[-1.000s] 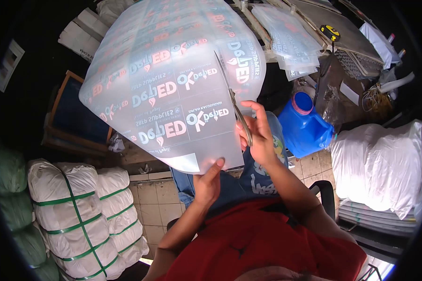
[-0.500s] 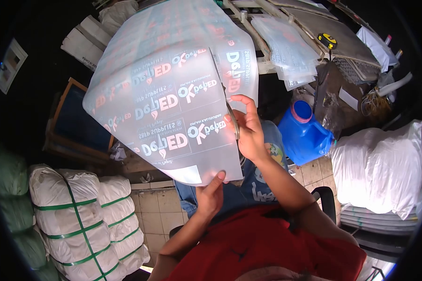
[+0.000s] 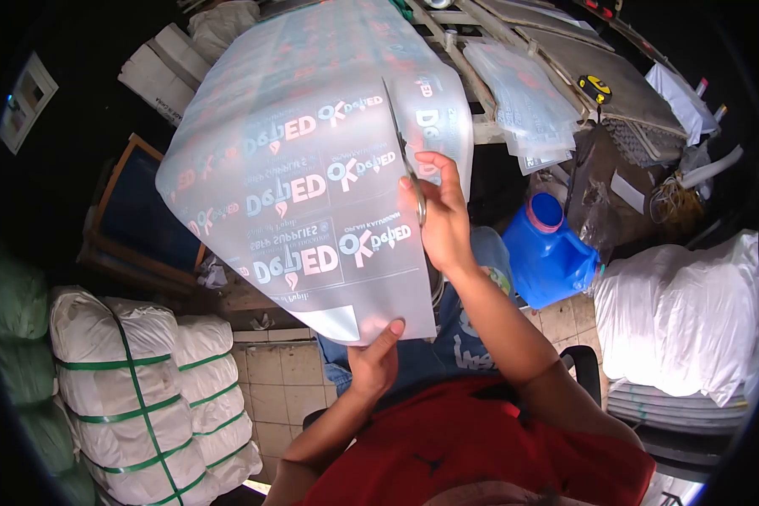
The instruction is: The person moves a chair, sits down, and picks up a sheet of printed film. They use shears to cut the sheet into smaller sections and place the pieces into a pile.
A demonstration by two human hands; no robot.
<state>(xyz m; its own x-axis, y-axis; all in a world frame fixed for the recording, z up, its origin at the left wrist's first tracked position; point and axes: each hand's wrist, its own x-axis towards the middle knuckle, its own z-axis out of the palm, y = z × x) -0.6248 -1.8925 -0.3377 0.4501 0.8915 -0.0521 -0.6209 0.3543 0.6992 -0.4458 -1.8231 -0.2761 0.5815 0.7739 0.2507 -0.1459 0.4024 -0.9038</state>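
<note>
A long translucent plastic sheet [image 3: 371, 295], printed with rows of red and white lettering, runs from my lap up to the far end of the view. At its near edge my left hand [image 3: 374, 358] pinches the sheet, thumb on top and fingers hidden beneath. My right hand [image 3: 444, 221] is closed on the handles of a pair of scissors [image 3: 421, 202]. The scissors point away from me, their dark blades lying along the line where the sheet is parted near its right side. A printed strip of sheet lies to the right of the blades.
On the right stand a blue plastic jug [image 3: 557, 253] and a big white bundle [image 3: 679, 312]. White bales with green straps [image 3: 122, 388] are stacked at left. Cut printed plastic pieces [image 3: 523, 101] and a yellow tape measure [image 3: 594, 88] lie at upper right. A dark framed board [image 3: 143, 219] leans at left.
My right hand and the scissors have moved slightly up along the sheet, away from me. My left hand keeps its hold on the near edge. The whole view has shifted a little.
</note>
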